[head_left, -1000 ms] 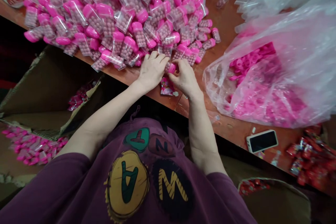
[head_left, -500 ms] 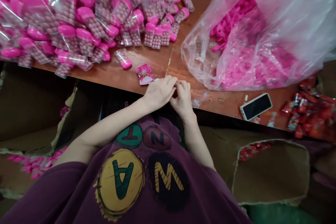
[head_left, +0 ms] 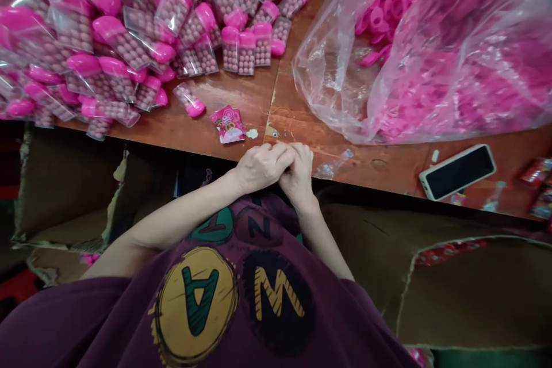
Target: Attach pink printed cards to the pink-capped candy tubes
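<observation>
My left hand [head_left: 259,166] and my right hand [head_left: 298,171] are pressed together at the near edge of the brown table [head_left: 297,126], fingers curled shut around something I cannot make out. Just beyond them lies a small pink printed sachet [head_left: 227,124]. A single pink-capped clear tube of pink balls [head_left: 190,100] lies loose a little farther left. Behind it a large heap of the same wrapped tubes [head_left: 129,29] covers the table's far left.
A big clear plastic bag of pink caps [head_left: 431,52] fills the far right. A phone [head_left: 457,171] lies screen-up at the right near edge, with red packets [head_left: 539,175] beyond it. Open cardboard boxes [head_left: 466,287] stand below the table on both sides.
Both hands drew back from the heap of tubes to the table's near edge and closed together. The view shifted so the heap sits farther left and the phone nearer.
</observation>
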Demonstrator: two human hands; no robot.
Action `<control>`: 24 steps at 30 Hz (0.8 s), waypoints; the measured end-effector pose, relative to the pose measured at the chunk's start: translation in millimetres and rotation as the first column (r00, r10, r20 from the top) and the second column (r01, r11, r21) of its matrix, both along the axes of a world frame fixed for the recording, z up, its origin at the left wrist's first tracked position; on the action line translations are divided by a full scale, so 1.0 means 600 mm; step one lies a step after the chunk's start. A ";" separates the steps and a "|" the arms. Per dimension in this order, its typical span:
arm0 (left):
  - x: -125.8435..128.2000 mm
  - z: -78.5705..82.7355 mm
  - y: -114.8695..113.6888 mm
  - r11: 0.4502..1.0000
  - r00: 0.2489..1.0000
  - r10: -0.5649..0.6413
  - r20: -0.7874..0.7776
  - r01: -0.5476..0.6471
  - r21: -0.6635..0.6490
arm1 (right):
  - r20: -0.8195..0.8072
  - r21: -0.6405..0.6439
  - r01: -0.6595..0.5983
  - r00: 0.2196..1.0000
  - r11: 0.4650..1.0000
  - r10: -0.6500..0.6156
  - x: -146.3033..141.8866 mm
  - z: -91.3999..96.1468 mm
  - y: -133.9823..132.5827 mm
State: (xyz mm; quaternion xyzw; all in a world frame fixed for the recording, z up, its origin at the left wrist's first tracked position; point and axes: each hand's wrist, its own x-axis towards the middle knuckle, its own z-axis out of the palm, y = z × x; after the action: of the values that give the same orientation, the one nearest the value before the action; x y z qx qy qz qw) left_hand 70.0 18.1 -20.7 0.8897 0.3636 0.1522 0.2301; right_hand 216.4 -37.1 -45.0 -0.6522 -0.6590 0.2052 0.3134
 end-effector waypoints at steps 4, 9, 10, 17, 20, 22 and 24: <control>-0.002 -0.007 0.001 0.999 0.998 0.001 0.056 0.002 -0.053 | -0.025 0.020 -0.013 1.000 1.000 0.013 0.002 0.000 -0.003; -0.003 -0.011 0.001 0.973 0.989 0.079 0.128 -0.049 -0.224 | -0.004 -0.039 -0.011 1.000 0.999 0.011 -0.002 -0.002 -0.002; -0.003 -0.012 0.003 0.970 0.987 0.092 0.130 -0.060 -0.235 | 0.009 -0.055 -0.011 1.000 0.998 0.011 -0.004 -0.002 -0.001; -0.017 -0.021 0.011 0.920 0.808 0.371 0.458 -0.251 -0.302 | 0.003 -0.054 0.003 1.000 0.999 -0.003 -0.007 -0.005 0.005; -0.016 -0.020 -0.002 0.775 0.523 0.616 0.589 -0.269 -0.572 | -0.358 -0.038 0.018 0.933 0.999 -0.031 0.001 -0.003 0.004; -0.010 -0.015 -0.017 0.650 0.404 0.724 0.560 -0.128 -0.749 | -0.633 -0.085 0.058 0.768 0.995 -0.099 0.000 0.005 0.009; -0.003 -0.008 -0.030 0.536 0.361 0.781 0.510 0.033 -0.844 | -0.807 -0.183 0.054 0.562 0.982 -0.181 -0.007 0.017 0.018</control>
State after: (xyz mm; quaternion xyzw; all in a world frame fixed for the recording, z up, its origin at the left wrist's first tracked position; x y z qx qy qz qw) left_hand 68.1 -0.2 -25.3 0.3747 0.4391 0.4683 0.6690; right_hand 212.2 -26.1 -34.7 -0.5449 -0.3777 0.5073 0.5505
